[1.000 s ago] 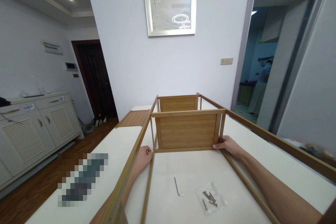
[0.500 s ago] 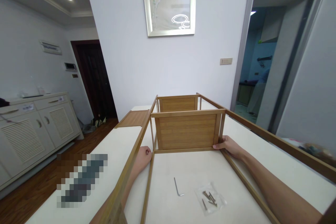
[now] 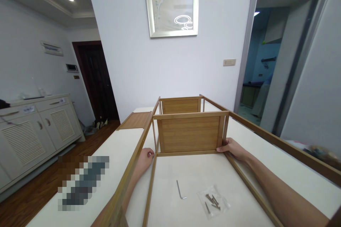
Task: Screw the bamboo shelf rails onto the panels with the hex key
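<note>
A wooden shelf frame (image 3: 231,165) lies on its side on a white table (image 3: 165,202), with a slatted wooden shelf panel (image 3: 190,133) standing crosswise inside it. My right hand (image 3: 234,149) grips the panel's lower right corner where it meets the frame rail, thumb on the near face. Outside the lower left rail, my left hand (image 3: 145,158) is closed beside the panel's lower left corner, its fingers curled together; whatever they may hold is too small to make out. Between my forearms lie an L-shaped hex key (image 3: 179,189) and a clear plastic bag of several screws (image 3: 213,202).
A second wooden panel (image 3: 134,120) lies flat on the table at the left. Another panel (image 3: 181,105) is fitted at the frame's far end, near the white wall. A white cabinet (image 3: 39,124) stands left of the table; a doorway (image 3: 262,56) opens at the right.
My left hand's fingers have shifted very slightly at the corner. The right hand, frame, hex key and bag stay where they were.
</note>
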A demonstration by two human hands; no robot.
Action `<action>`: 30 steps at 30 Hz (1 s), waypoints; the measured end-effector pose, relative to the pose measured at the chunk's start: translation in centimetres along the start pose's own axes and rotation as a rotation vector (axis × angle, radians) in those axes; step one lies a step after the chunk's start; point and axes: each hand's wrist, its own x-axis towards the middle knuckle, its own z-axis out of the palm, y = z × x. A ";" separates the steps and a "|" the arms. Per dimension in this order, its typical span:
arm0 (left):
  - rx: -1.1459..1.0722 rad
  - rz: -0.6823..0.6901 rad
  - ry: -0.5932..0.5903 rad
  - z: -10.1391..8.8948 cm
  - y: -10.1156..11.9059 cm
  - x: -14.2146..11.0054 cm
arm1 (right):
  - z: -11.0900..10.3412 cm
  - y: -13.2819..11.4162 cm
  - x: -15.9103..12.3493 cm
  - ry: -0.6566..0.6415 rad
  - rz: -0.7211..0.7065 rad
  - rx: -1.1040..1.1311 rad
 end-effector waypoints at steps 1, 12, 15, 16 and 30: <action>-0.003 0.001 0.002 0.1 -0.1 0.1 | 0.0 0.0 0.0 0.003 -0.001 -0.005; -0.072 0.049 -0.032 0.5 -1.1 0.4 | 0.5 -0.2 -0.4 0.027 -0.030 -0.017; -0.081 0.049 -0.043 0.5 -1.3 0.5 | 0.4 -0.4 -0.4 0.022 -0.040 -0.012; -0.075 0.042 -0.041 0.5 -1.3 0.5 | 0.3 -0.4 -0.5 0.024 -0.047 -0.011; -0.080 -0.006 0.001 0.7 -1.3 0.8 | 0.1 -0.8 -1.1 0.013 -0.060 -0.006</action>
